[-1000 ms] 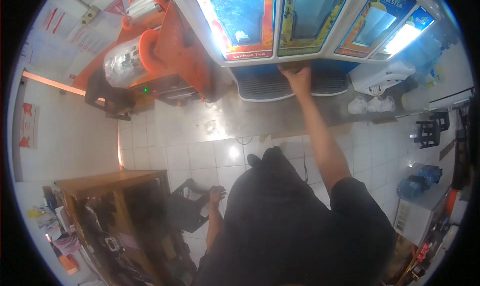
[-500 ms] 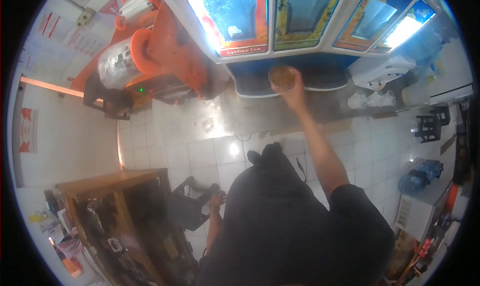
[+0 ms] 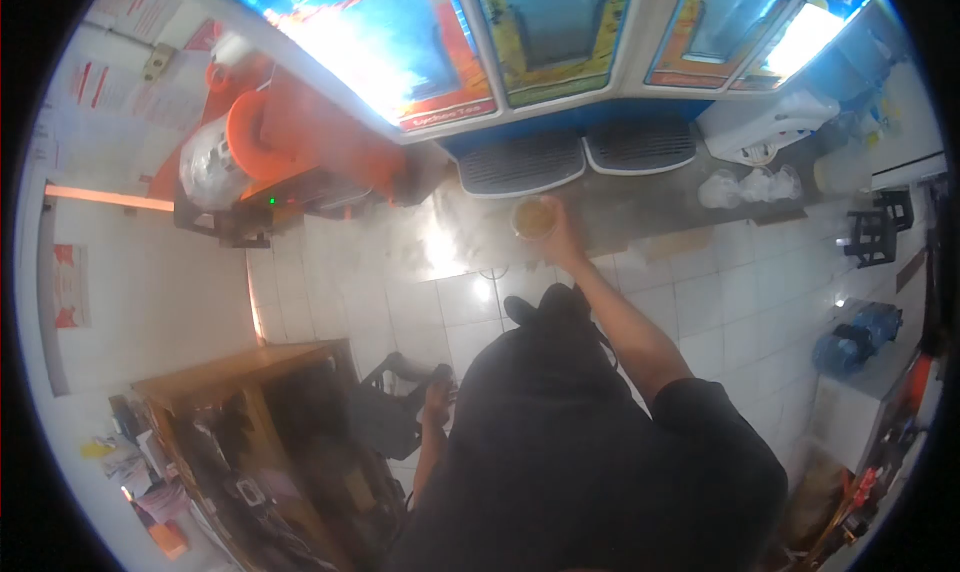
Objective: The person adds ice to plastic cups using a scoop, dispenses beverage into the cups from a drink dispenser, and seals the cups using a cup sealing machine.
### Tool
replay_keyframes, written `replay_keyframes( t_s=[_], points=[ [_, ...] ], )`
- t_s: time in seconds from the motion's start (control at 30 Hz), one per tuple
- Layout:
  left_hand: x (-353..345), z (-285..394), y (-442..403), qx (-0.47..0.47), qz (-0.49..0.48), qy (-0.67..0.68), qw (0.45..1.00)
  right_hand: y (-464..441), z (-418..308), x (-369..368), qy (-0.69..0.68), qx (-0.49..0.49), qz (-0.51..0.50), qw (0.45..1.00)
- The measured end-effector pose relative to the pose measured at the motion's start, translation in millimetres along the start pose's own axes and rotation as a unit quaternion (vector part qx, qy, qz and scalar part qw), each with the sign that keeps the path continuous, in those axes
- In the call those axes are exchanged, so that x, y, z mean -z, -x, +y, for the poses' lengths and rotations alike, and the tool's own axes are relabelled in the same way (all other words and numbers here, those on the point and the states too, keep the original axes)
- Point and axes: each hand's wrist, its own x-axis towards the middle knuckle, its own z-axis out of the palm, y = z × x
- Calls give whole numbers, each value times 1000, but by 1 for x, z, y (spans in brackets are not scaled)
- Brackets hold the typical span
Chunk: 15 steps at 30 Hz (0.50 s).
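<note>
My right hand (image 3: 562, 234) is wrapped round a clear cup (image 3: 533, 219) with a yellow-brown drink in it. The cup is over the metal counter (image 3: 620, 207), in front of the drip trays (image 3: 522, 166) of the lit drink dispenser (image 3: 560, 97). My left hand (image 3: 437, 402) hangs low at my left side, next to a dark stool (image 3: 385, 422); its fingers are blurred and I cannot make out how they are held.
An orange machine (image 3: 330, 142) with a clear roll stands left of the dispenser. White wrapped items (image 3: 750, 187) sit on the counter at right. A wooden cabinet (image 3: 240, 367) is at lower left. Blue water bottles (image 3: 858, 340) and dark stools (image 3: 872, 234) are at right.
My right hand has come out from under the dispenser with the cup, moving toward me and to the left. The view has turned a little. My left hand stays low by the stool.
</note>
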Motion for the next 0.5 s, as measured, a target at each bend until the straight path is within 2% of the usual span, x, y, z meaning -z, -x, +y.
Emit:
replay_keyframes(
  t_s=[0.03,0.1,0.17,0.2,0.27,0.3,0.37,0.4,0.43,0.47,0.5],
  points=[
    [4,-14,-5,-33,-16,0,999,-1,10,1,-39,-11,-25,999],
    [12,-36,-17,-87,-60,32,994,2,24,9,-9,12,-12,1000],
    [10,-23,-30,-232,-90,-196,948,11,22,35,-13,26,6,1000],
    [8,-13,-35,-307,-82,-291,902,15,39,51,-10,39,35,999],
    [-7,6,-34,-457,-54,-498,735,25,81,97,76,-47,193,977],
    [-24,30,-13,-401,-51,-375,834,30,91,126,86,-90,287,950],
    [-56,50,1,-334,-45,-240,910,36,119,200,160,-132,449,869],
    [-68,41,-8,-255,-56,-58,964,32,130,224,213,-135,466,848],
    [-77,40,-19,-211,-65,32,975,27,142,248,264,-141,483,823],
    [-87,40,-30,-167,-67,125,976,23,128,269,237,-110,494,830],
    [-92,42,-37,-379,-50,-168,909,20,121,285,209,-80,502,836]
  ],
)
